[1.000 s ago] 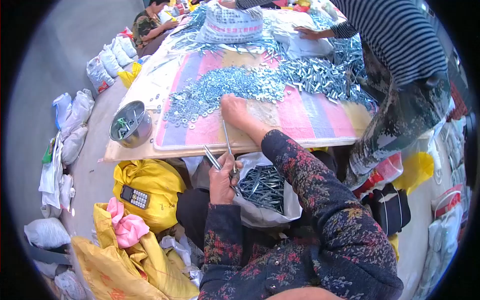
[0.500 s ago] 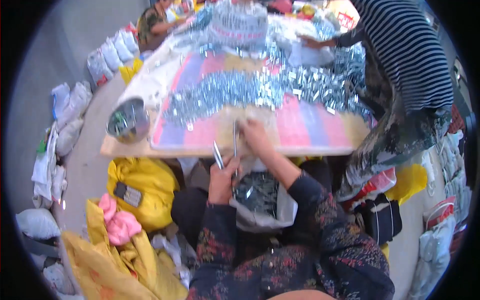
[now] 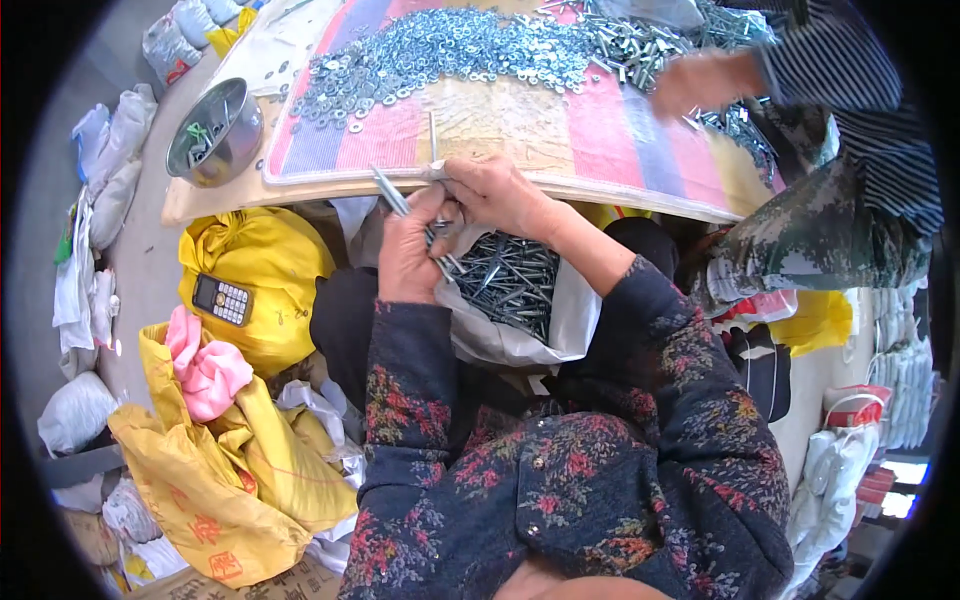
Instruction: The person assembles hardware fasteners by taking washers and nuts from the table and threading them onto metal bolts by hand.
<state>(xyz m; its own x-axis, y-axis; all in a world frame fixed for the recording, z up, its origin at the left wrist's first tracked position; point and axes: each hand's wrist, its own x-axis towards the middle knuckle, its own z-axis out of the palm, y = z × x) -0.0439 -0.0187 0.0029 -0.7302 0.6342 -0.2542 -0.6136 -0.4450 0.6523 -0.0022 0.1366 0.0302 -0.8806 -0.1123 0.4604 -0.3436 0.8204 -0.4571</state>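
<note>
My left hand (image 3: 412,255) is closed around several slim metal rods (image 3: 391,190), which stick out above and below the fingers. Close against it, at the table's front edge, my right hand (image 3: 500,198) pinches one thin metal rod (image 3: 433,135) that points up over the tabletop. Anything small between those fingertips is hidden. Below both hands, a white sack (image 3: 575,335) on my lap side holds many dark metal bolts or pins (image 3: 510,285). Loose metal washers (image 3: 440,50) lie spread on the striped pink, blue and tan sheet (image 3: 500,135) beyond.
A metal bowl (image 3: 214,135) with small parts stands at the table's left corner. Short metal pieces (image 3: 630,50) are heaped at the far right, near a co-worker's hand (image 3: 705,85). A keypad phone (image 3: 222,299) rests on a yellow bag (image 3: 285,320); pink cloth (image 3: 208,370) lies nearby.
The view has tipped downward. My hands have come closer together, the right drawing back toward the left. The co-worker's hand is now over the heap at the right.
</note>
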